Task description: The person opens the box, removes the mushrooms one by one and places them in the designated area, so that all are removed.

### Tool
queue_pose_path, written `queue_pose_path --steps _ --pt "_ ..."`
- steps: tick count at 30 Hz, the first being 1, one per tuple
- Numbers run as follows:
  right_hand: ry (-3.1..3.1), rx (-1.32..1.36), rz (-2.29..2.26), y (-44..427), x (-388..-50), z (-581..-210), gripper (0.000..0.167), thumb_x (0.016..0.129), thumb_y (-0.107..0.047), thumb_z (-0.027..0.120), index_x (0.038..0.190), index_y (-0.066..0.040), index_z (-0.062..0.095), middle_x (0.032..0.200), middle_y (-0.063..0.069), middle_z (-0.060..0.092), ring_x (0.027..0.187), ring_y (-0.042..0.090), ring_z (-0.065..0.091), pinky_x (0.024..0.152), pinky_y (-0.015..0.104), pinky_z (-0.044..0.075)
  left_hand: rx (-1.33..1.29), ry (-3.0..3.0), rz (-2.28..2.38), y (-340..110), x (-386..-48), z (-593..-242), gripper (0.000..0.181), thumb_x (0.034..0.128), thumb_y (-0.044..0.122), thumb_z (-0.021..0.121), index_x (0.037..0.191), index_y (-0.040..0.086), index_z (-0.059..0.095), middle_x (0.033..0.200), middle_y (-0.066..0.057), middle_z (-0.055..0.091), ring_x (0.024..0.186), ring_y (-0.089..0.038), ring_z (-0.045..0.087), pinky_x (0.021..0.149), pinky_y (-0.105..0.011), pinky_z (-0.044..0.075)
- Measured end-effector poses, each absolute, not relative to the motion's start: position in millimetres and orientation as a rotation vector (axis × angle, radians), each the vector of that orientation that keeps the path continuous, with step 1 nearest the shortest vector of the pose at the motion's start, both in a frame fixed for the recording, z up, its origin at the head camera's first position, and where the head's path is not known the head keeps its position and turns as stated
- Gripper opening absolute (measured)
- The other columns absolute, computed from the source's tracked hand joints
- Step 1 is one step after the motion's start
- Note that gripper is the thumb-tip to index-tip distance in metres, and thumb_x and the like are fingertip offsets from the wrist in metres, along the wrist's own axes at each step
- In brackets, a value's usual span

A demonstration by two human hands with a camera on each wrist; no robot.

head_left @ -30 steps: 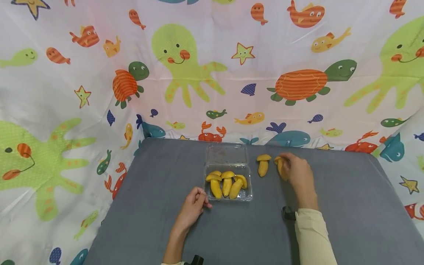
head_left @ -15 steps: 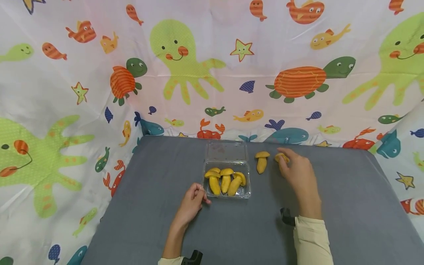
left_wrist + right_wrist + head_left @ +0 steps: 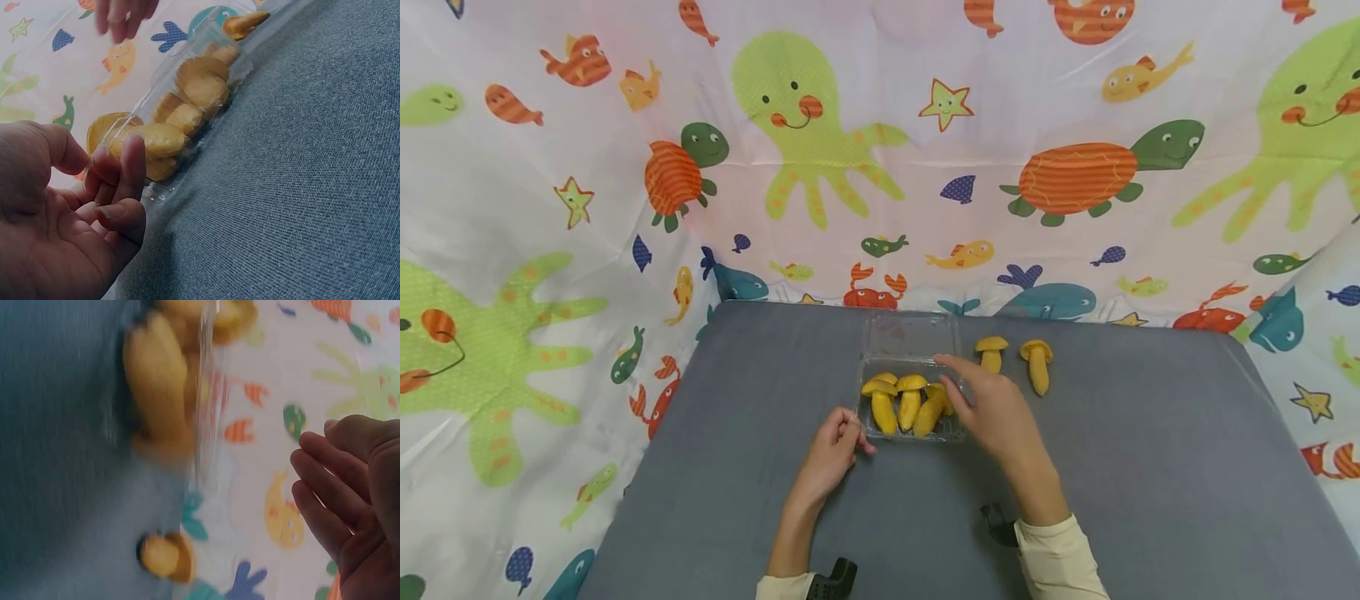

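Observation:
A clear plastic clamshell box (image 3: 883, 432) lies with its lid folded back, and several yellow mushrooms (image 3: 909, 402) sit in its base. My left hand (image 3: 835, 450) is at the box's near left corner; the left wrist view has its thumb and fingers pinching the edge of the box (image 3: 164, 192). Above the box's right side hovers my right hand (image 3: 996, 417), its fingers loosely extended. Nothing is between those fingers (image 3: 328, 484) in the right wrist view. It partly covers the rightmost mushrooms in the box.
Two more mushrooms lie on the grey tabletop right of the box: one (image 3: 992, 358) partly behind my right hand, the other (image 3: 1038, 367) farther right. A curtain (image 3: 842, 83) printed with sea animals hangs behind and beside the table (image 3: 1150, 467).
My right hand has let go of the farther-right mushroom, leaving it on the table, and has moved left over the box. My left hand has stayed at the box's corner.

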State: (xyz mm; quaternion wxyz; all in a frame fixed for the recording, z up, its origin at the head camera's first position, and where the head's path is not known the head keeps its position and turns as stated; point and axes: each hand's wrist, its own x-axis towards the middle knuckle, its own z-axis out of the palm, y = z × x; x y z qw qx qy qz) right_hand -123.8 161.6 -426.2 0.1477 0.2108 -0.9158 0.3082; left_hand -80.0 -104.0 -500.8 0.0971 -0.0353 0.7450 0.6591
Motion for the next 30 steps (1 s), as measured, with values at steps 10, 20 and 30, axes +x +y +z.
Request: queue_pose_path --steps 10,20,30 --pt "-2.71 0.697 0.922 124 -117 -440 0.046 0.103 -0.023 0.072 0.148 -0.018 0.062 0.145 0.005 0.066 0.071 0.016 0.069 0.067 0.036 0.057 -0.107 2.191 1.972 -103 -81 -501 0.01 0.1094 0.01 0.048 0.104 0.004 0.053 0.086 -0.013 0.064 0.085 -0.035 0.073 0.056 -0.022 0.041" --pt "-2.737 0.787 0.913 99 -125 -459 0.055 0.1 -0.022 0.076 0.151 -0.012 0.058 0.156 0.005 0.056 0.143 0.022 0.055 0.108 0.048 0.051 -0.12 2.184 1.975 -105 -80 -501 0.011 0.1106 0.013 0.049 0.106 0.004 0.054 0.086 -0.011 0.065 0.084 -0.034 0.072 0.057 -0.023 0.041" --pt "-2.761 0.728 0.841 93 -125 -468 0.045 0.1 -0.023 0.076 0.143 -0.013 0.065 0.143 0.006 0.068 0.114 0.027 0.073 0.09 0.047 0.059 -0.122 2.191 1.975 -103 -81 -504 0.01 0.1096 0.012 0.05 0.105 0.004 0.055 0.085 -0.008 0.064 0.085 -0.03 0.074 0.058 -0.022 0.042"
